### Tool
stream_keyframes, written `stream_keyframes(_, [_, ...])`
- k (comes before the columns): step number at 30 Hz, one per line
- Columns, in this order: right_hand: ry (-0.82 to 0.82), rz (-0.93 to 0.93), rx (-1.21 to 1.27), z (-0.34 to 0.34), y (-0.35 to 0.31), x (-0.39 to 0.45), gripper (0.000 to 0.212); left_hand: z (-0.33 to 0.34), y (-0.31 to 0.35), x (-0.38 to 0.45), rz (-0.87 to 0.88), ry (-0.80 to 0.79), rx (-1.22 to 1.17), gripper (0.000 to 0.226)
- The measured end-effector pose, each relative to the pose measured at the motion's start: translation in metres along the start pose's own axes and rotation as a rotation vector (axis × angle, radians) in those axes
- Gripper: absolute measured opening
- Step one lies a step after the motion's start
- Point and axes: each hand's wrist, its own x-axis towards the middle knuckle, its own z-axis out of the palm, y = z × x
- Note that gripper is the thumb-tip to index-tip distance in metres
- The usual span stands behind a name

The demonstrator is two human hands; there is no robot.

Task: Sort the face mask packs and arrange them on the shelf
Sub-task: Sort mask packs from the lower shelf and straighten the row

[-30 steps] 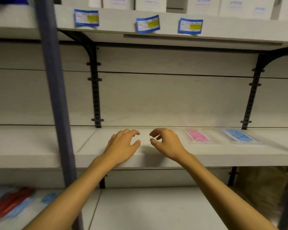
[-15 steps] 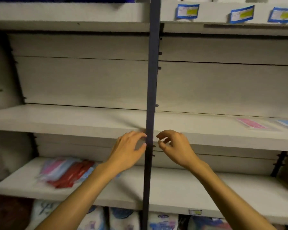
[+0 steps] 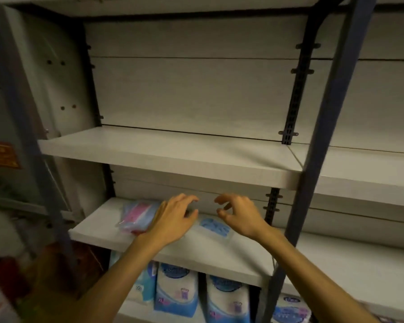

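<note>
A pile of face mask packs (image 3: 137, 214), pink, blue and red in clear wrap, lies at the left of the lower shelf (image 3: 98, 231). A single blue mask pack (image 3: 214, 226) lies flat on the same shelf to the right of the pile. My left hand (image 3: 173, 220) hovers over the right edge of the pile, fingers loosely curled, holding nothing. My right hand (image 3: 239, 214) hovers just above and right of the blue pack, fingers loosely bent, empty. The middle shelf (image 3: 173, 159) above is bare in this view.
A dark blue upright post (image 3: 322, 136) stands right of my right hand. Below the lower shelf stand several white and blue bagged packages (image 3: 177, 290). A grey wall panel with an orange label (image 3: 0, 155) is at the left.
My view has swung left and down from the middle shelf to the lower shelf. Both hands have come down with it, from the middle shelf edge to over the mask pile and blue pack.
</note>
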Motion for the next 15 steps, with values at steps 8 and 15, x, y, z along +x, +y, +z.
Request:
stream_keyframes(8, [-0.055, 0.105, -0.018, 0.091, -0.029, 0.076, 0.037, -0.015, -0.139, 0.012, -0.146, -0.036, 0.019, 0.030])
stream_keyframes(15, [-0.134, 0.219, -0.004, 0.167, -0.036, 0.115, 0.031, 0.004, -0.236, 0.013, -0.290, -0.157, 0.017, 0.032])
